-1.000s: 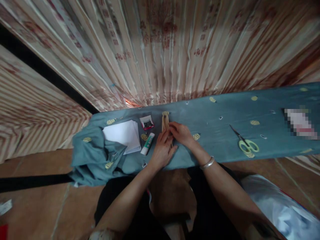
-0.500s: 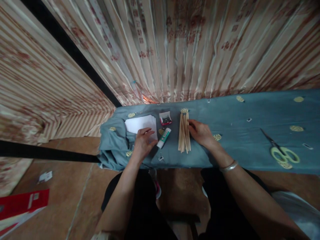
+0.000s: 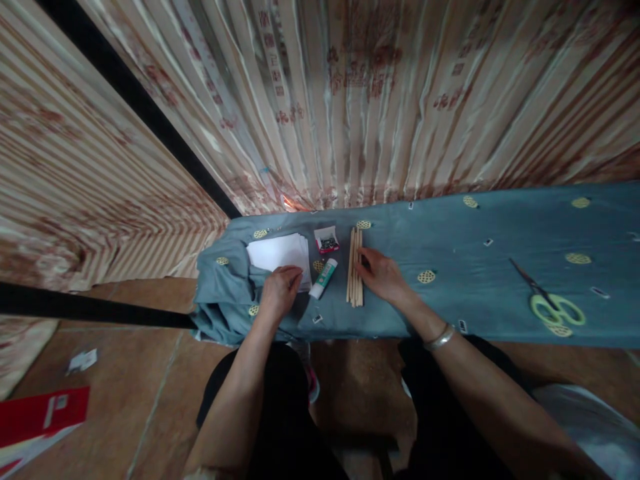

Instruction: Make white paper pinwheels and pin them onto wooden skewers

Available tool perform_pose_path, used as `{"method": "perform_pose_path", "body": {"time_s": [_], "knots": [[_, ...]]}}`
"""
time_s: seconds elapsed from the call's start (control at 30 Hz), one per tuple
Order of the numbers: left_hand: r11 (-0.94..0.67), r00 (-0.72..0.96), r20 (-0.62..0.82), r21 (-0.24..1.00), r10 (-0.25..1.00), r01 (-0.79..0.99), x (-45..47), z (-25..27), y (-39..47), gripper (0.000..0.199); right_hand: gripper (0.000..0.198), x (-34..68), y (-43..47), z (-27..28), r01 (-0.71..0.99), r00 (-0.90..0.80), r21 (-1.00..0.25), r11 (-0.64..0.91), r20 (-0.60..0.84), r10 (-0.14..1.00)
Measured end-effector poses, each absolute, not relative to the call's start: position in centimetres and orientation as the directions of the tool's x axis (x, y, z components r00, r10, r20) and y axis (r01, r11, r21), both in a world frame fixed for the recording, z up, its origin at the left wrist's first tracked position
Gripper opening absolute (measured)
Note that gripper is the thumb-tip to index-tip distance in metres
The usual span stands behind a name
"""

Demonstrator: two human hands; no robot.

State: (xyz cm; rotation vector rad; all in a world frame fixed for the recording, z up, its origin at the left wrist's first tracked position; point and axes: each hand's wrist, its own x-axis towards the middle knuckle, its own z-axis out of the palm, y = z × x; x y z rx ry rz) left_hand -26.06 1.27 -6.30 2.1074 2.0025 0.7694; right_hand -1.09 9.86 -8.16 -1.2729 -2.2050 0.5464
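Note:
A narrow bundle of thin wooden sticks [image 3: 353, 280] lies lengthwise on the blue-grey cloth. From its right side my right hand [image 3: 383, 273] grips it, fingers curled over the edge of the sticks. My left hand [image 3: 281, 291] is over the lower edge of a stack of white paper [image 3: 277, 252], its fingers drawn together; what is in them, if anything, cannot be made out. Between the hands lies a glue stick [image 3: 323, 279] with a green label, tilted. Just behind it stands a small open box [image 3: 327, 240] holding small dark pieces.
Scissors [image 3: 547, 300] with green handles lie far right on the cloth-covered table [image 3: 450, 240]. A patterned curtain [image 3: 370, 133] hangs behind the table. Dark metal bars [image 3: 125, 87] stand at the left. A red-and-white item [image 3: 43, 417] lies on the floor at lower left.
The wooden sticks, spread and crossing before, now lie in a narrower, more parallel bundle with my right hand against them. My left hand's fingers have closed from a looser spread.

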Motion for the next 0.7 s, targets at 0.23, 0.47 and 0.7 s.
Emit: {"method": "perform_pose_path", "body": {"time_s": [0.23,0.47,0.7], "knots": [[-0.021,-0.101,0.261,0.426,0.96,0.905,-26.1,-5.7,1.4,0.019,0.03,-2.9,9.0,-8.0,0.637,-0.488,-0.58,0.508,0.206,0.848],[0.127,-0.308,0.206,0.603,0.929,0.788,-26.1,-4.9,1.4,0.008,0.027,-3.2,9.0,-7.5,0.629,-0.51,-0.58,0.518,0.194,0.838],[0.134,-0.357,0.186,0.696,0.915,0.706,-26.8,-4.1,1.2,0.014,0.03,-3.0,9.0,-7.9,0.621,-0.502,-0.591,0.515,0.204,0.84]]}}
